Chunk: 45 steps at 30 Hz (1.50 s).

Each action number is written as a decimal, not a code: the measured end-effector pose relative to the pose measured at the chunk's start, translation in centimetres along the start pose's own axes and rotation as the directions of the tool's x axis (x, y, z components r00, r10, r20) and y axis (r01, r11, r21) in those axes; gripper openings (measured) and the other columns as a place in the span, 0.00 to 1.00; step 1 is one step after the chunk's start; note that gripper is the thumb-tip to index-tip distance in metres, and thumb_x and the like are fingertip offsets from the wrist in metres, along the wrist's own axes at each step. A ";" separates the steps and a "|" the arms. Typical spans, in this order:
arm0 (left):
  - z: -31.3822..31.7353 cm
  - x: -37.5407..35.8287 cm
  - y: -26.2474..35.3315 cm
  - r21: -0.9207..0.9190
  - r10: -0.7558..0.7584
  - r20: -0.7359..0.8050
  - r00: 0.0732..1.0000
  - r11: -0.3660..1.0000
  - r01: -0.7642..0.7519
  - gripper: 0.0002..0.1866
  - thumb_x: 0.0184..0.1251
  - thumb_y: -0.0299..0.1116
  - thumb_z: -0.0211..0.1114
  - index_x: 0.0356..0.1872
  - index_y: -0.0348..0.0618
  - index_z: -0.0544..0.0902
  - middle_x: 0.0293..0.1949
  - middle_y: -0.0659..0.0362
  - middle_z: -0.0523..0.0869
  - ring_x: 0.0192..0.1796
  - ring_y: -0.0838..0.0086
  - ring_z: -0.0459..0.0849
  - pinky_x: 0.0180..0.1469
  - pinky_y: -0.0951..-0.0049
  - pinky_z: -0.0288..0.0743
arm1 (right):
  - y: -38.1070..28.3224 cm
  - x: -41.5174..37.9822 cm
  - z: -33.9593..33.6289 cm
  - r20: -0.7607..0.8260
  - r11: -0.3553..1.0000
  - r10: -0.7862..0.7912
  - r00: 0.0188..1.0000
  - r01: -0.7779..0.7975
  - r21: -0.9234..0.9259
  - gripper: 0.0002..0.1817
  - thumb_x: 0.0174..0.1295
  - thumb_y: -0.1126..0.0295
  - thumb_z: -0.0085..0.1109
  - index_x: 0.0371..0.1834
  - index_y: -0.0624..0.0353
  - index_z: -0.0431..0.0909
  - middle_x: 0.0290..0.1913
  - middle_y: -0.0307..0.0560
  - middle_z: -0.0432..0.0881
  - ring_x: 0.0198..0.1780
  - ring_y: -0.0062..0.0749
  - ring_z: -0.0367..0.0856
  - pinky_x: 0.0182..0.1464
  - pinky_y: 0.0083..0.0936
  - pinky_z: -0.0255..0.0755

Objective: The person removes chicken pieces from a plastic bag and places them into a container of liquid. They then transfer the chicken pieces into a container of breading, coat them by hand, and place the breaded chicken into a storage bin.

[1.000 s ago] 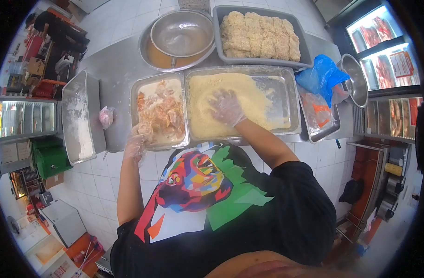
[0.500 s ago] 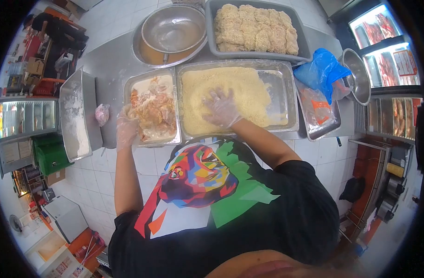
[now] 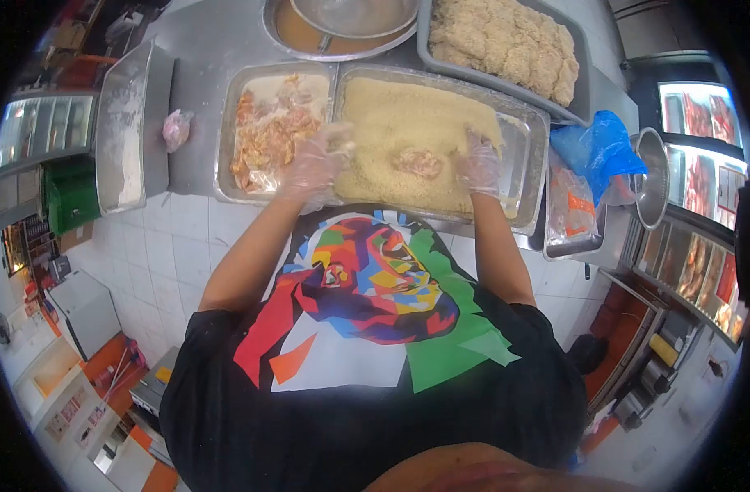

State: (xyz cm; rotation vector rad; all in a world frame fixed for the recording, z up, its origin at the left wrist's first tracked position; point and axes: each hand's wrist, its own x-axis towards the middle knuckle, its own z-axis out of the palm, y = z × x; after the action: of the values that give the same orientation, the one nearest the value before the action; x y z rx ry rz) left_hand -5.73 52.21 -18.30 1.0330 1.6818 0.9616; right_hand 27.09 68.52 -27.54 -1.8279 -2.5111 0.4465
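Note:
My left hand (image 3: 313, 168), in a clear plastic glove, is over the rim between the two trays; its fingers are blurred near the crumbs. My right hand (image 3: 480, 166), also gloved, rests at the right part of the crumbs (image 3: 383, 107) with its fingers apart and nothing visible in it. Between my hands a piece of meat (image 3: 420, 162) lies on the crumbs in the wide metal tray (image 3: 529, 193). The smaller tray (image 3: 224, 176) on the left holds raw meat pieces (image 3: 268, 135) in a whitish coating.
Behind stand a bowl of brownish liquid (image 3: 297, 33) with a strainer (image 3: 354, 15) and a grey tub (image 3: 506, 92) of coated pieces. Left are a flour-dusted pan (image 3: 125, 131) and a small pink bag (image 3: 177, 129). Right are a blue bag (image 3: 596, 152) and a metal bowl (image 3: 652, 180).
My left hand has moved right from the meat tray. My right hand has lifted off the middle of the crumbs and shifted right. A meat piece now shows on the crumbs. The view has shifted.

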 end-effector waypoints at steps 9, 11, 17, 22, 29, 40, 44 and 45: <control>-10.3 -3.5 -2.6 0.777 -0.149 -0.208 0.967 0.575 0.256 0.39 0.67 0.48 0.71 0.75 0.39 0.72 0.66 0.43 0.83 0.67 0.50 0.81 0.71 0.56 0.72 | -8.4 1.6 -1.3 -0.040 0.935 -0.288 0.957 0.290 0.206 0.25 0.71 0.47 0.53 0.58 0.54 0.84 0.52 0.60 0.88 0.56 0.53 0.86 0.60 0.48 0.77; -9.6 -3.7 -4.3 0.911 -0.092 -0.150 0.984 0.374 0.174 0.45 0.65 0.50 0.72 0.78 0.36 0.66 0.67 0.40 0.80 0.70 0.47 0.78 0.74 0.56 0.70 | -10.5 2.1 0.0 -0.035 0.904 -0.421 0.906 0.423 0.065 0.24 0.71 0.47 0.53 0.52 0.55 0.85 0.47 0.60 0.88 0.52 0.55 0.87 0.55 0.52 0.78; -9.0 -1.7 -4.2 0.858 -0.185 -0.163 0.969 0.458 0.232 0.40 0.63 0.52 0.70 0.71 0.35 0.74 0.61 0.38 0.84 0.66 0.47 0.81 0.70 0.53 0.72 | -13.3 3.4 -1.8 0.113 0.933 -0.351 0.930 0.357 -0.038 0.29 0.69 0.42 0.55 0.54 0.56 0.85 0.50 0.61 0.88 0.55 0.55 0.86 0.60 0.50 0.77; -10.5 -0.8 -4.9 0.546 -0.374 -0.142 0.916 0.743 0.388 0.38 0.61 0.57 0.67 0.65 0.37 0.81 0.60 0.38 0.85 0.65 0.48 0.83 0.66 0.53 0.75 | -9.7 5.0 0.3 0.388 0.718 -0.668 0.635 0.687 0.112 0.38 0.63 0.38 0.65 0.67 0.54 0.81 0.61 0.61 0.85 0.64 0.56 0.82 0.69 0.44 0.73; -8.2 0.1 -3.0 0.608 -0.331 -0.337 0.881 0.638 0.472 0.31 0.60 0.52 0.64 0.54 0.33 0.86 0.55 0.34 0.86 0.61 0.45 0.85 0.66 0.54 0.76 | -8.6 6.5 -8.7 0.503 0.825 -0.562 0.657 0.490 0.282 0.34 0.56 0.46 0.76 0.61 0.55 0.85 0.58 0.57 0.88 0.60 0.54 0.85 0.66 0.41 0.76; -11.0 1.0 -8.7 0.937 -0.208 0.049 0.977 0.349 0.027 0.18 0.76 0.37 0.51 0.47 0.41 0.88 0.50 0.40 0.89 0.56 0.47 0.87 0.60 0.49 0.80 | -0.1 -2.0 -4.6 0.345 0.986 -0.003 0.939 -0.056 0.160 0.37 0.67 0.45 0.63 0.72 0.59 0.75 0.66 0.59 0.83 0.66 0.56 0.81 0.71 0.41 0.71; -11.6 0.7 -9.5 0.955 -0.182 0.182 0.966 0.265 -0.130 0.18 0.77 0.39 0.51 0.48 0.38 0.87 0.49 0.37 0.88 0.56 0.46 0.87 0.60 0.48 0.80 | -0.7 -2.8 1.1 0.281 0.756 0.230 0.932 -0.353 0.551 0.35 0.68 0.45 0.60 0.69 0.61 0.77 0.62 0.58 0.86 0.65 0.54 0.82 0.70 0.39 0.72; -11.8 0.9 -9.4 0.958 -0.179 0.211 0.961 0.231 -0.168 0.19 0.77 0.39 0.51 0.48 0.37 0.87 0.49 0.36 0.88 0.56 0.46 0.87 0.60 0.48 0.79 | -1.9 -2.1 0.2 0.329 0.770 0.147 0.933 -0.317 0.554 0.33 0.69 0.46 0.59 0.68 0.61 0.78 0.62 0.57 0.86 0.65 0.54 0.82 0.69 0.40 0.72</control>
State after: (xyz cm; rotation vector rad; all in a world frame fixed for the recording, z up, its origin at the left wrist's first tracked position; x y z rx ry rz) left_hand -19.20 48.04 -23.83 1.8501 1.9853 -0.5118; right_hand 25.94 65.93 -26.95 -1.8840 -1.9006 1.4022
